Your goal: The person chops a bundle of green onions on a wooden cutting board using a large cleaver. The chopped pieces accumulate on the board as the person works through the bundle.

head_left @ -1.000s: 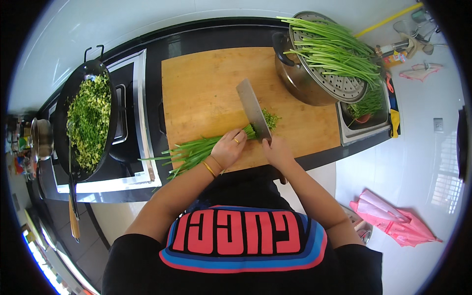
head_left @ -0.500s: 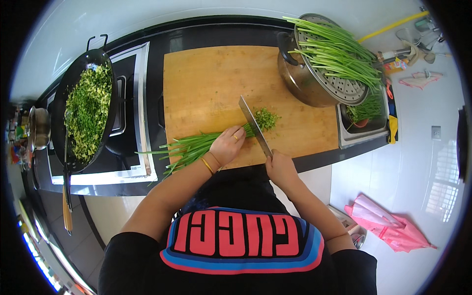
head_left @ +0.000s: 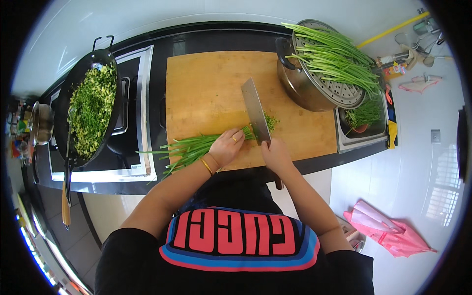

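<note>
On the wooden cutting board (head_left: pixel 216 83) lies a bunch of long green chives (head_left: pixel 189 147), its leaf ends hanging over the board's near left edge. My left hand (head_left: pixel 227 146), with a ring on one finger, presses the bunch down close to its cut end. In my right hand (head_left: pixel 276 155) is a cleaver (head_left: pixel 255 105), gripped by the handle, its broad blade leaning over just right of the cut end. A small heap of chopped chives (head_left: pixel 271 121) shows beyond the blade, partly hidden by it.
Back right, a steel pot (head_left: pixel 302 86) carries a perforated steamer tray (head_left: pixel 344 92) with more chives (head_left: pixel 334 56) on it. A sink (head_left: pixel 346 139) holding greens is beside it. At left, a wok (head_left: pixel 64 132) of chopped greens and egg-like bits sits on the stove (head_left: pixel 140 118).
The cleaver has tilted, so its flat face shows more and it covers part of the chopped heap. My right hand has moved slightly left and up. My left hand stays on the bunch.
</note>
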The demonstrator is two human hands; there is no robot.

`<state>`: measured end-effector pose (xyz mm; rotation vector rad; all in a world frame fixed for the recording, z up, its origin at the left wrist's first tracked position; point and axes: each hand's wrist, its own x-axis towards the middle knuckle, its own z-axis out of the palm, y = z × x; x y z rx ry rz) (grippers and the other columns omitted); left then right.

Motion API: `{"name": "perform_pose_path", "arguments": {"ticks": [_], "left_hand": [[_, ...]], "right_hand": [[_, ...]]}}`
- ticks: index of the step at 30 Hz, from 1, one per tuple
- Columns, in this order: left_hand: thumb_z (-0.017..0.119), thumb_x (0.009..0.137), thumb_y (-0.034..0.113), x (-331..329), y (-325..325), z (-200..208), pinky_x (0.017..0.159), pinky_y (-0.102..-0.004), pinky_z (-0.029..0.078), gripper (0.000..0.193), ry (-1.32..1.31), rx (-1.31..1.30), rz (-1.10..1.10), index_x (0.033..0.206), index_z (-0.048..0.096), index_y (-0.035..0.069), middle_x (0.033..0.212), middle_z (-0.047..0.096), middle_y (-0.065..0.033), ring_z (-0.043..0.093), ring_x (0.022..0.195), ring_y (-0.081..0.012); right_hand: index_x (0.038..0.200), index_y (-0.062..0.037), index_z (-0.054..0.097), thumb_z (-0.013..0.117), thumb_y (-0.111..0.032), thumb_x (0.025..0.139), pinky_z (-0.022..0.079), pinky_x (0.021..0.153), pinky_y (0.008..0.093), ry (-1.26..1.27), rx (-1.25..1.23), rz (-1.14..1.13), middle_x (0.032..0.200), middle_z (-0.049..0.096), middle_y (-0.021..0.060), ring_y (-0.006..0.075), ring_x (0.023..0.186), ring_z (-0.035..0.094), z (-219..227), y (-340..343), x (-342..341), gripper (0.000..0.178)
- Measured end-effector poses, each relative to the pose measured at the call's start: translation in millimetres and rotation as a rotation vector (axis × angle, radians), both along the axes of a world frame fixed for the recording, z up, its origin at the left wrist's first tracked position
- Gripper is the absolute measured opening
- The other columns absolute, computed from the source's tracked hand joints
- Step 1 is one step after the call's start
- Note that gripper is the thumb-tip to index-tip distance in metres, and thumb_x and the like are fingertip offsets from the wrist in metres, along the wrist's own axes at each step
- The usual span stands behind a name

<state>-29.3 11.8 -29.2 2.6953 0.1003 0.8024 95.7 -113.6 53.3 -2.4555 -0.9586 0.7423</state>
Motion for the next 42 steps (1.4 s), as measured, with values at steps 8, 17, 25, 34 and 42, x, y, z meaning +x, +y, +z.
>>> {"name": "perform_pose_path", "arguments": {"ticks": [8, 17, 25, 34, 42], "left_hand": [[0.058, 0.073, 0.007, 1, -1, 2, 0.081, -0.0332, 0.047, 0.018, -0.018, -0.003, 0.017, 0.089, 0.060, -0.002, 0.097, 0.056, -0.0097, 0.055, 0.095, -0.0249], [0.056, 0.070, 0.008, -2, -3, 1, 0.083, -0.0336, 0.046, 0.024, 0.016, -0.028, -0.012, 0.092, 0.059, -0.002, 0.098, 0.055, -0.0105, 0.053, 0.098, -0.0256], [0.057, 0.070, 0.007, 2, -1, 1, 0.081, -0.0353, 0.047, 0.021, -0.012, -0.024, -0.013, 0.090, 0.060, 0.000, 0.097, 0.056, -0.0103, 0.055, 0.095, -0.0269], [0.058, 0.069, 0.007, 12, -7, -3, 0.078, -0.0346, 0.047, 0.011, -0.109, -0.106, 0.121, 0.079, 0.061, 0.002, 0.088, 0.060, -0.0060, 0.057, 0.087, -0.0237], [0.060, 0.068, 0.006, 11, -7, 1, 0.076, -0.0350, 0.046, 0.007, -0.179, -0.099, 0.120, 0.075, 0.060, 0.003, 0.085, 0.060, -0.0053, 0.057, 0.085, -0.0232]], "right_hand": [[0.078, 0.0044, 0.054, 0.048, -0.016, 0.083, 0.046, 0.066, 0.0477, -0.034, -0.092, 0.122, 0.071, 0.058, 0.0272, 0.0434, 0.070, 0.057, 20, -28, -13, 0.021], [0.077, 0.0044, 0.054, 0.047, -0.016, 0.084, 0.047, 0.064, 0.0479, -0.046, -0.155, 0.157, 0.073, 0.059, 0.0263, 0.0429, 0.071, 0.058, -2, -2, -17, 0.022], [0.075, 0.0062, 0.057, 0.050, -0.019, 0.082, 0.046, 0.062, 0.0471, 0.062, 0.051, -0.030, 0.071, 0.058, 0.0260, 0.0415, 0.069, 0.058, -33, 9, 9, 0.027], [0.075, 0.0045, 0.057, 0.050, -0.017, 0.082, 0.046, 0.064, 0.0469, -0.079, -0.010, 0.114, 0.068, 0.057, 0.0262, 0.0414, 0.068, 0.058, 11, -33, -2, 0.024], [0.078, 0.0045, 0.055, 0.049, -0.016, 0.083, 0.046, 0.067, 0.0475, -0.036, -0.092, 0.125, 0.074, 0.058, 0.0273, 0.0425, 0.072, 0.058, 10, -36, -11, 0.022]]}}
